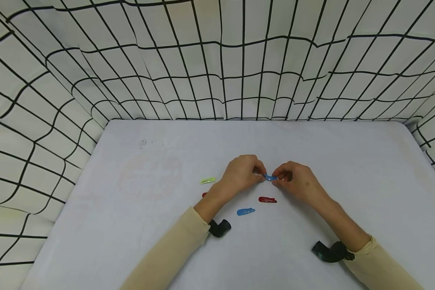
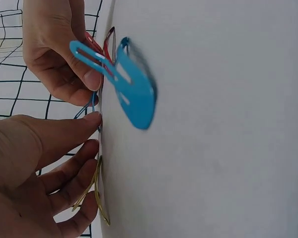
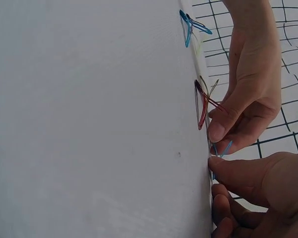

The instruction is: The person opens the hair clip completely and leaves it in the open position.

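Observation:
Between the fingertips of both hands is a blue snap hair clip [image 1: 270, 177], at the middle of the white table. My left hand [image 1: 242, 173] pinches its left end, and my right hand [image 1: 298, 179] pinches its right end with thumb and fingers. Part of the clip is covered by the fingertips in the wrist views. Closer to me lie a red hair clip [image 1: 267, 199] and a second blue hair clip [image 1: 245, 211], whose two arms stand apart in the left wrist view. A light green hair clip [image 1: 208, 180] lies left of my left hand. Another red clip [image 1: 204, 194] is mostly hidden behind my left wrist.
The white table [image 1: 130, 225] reaches back to white walls with a black grid [image 1: 232, 60]. A yellowish clip [image 2: 97, 193] shows behind the left fingers in the left wrist view. Black devices [image 1: 220, 228] are worn at both wrists, close above the tabletop.

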A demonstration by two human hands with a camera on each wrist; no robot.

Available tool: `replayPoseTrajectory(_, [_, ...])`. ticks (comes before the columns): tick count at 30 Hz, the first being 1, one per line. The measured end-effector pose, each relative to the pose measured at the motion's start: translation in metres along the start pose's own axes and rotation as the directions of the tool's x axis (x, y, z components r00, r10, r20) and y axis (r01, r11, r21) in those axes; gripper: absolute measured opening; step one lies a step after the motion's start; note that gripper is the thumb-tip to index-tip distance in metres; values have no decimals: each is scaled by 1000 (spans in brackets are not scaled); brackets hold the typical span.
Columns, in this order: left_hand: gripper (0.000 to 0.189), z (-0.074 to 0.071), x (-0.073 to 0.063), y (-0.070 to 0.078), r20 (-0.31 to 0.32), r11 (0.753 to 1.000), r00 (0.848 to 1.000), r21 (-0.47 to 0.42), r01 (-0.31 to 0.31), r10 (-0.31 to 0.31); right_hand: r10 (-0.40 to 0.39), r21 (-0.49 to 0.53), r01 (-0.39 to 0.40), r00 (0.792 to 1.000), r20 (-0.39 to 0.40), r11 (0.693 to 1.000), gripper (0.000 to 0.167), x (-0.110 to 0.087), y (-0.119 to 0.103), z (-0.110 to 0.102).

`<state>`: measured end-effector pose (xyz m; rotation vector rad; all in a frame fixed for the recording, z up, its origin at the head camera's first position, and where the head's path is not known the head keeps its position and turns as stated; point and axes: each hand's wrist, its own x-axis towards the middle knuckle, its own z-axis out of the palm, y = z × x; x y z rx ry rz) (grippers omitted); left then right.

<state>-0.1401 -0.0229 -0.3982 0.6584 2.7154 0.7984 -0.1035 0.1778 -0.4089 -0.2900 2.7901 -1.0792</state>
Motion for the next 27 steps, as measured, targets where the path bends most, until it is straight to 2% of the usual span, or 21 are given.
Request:
replayPoseTrajectory(12, [16, -3, -2, 0, 27, 999, 999, -10, 30, -30, 17, -44, -17, 1000, -6, 999, 17, -2, 1, -6])
replayPoseTrajectory(17, [14, -5, -7, -2, -42, 999, 998, -15, 52, -53, 45, -45, -48, 997, -64, 998, 21, -6, 1, -16])
replayPoseTrajectory(21, [15, -9, -14, -5, -116, 998, 992, -4, 56, -56, 35, -57, -42, 992, -120, 997, 26, -7, 3, -21])
replayPoseTrajectory(24, [20, -13, -21, -7, -174, 999, 984, 25, 41, -36, 11, -68, -24, 983, -184, 997, 29, -6, 5, -23])
replayPoseTrajectory(27, [26, -18, -27, -11, -236, 998, 972, 58, 19, -4, -28, -85, 6, 965, -260, 996, 33, -5, 7, -25])
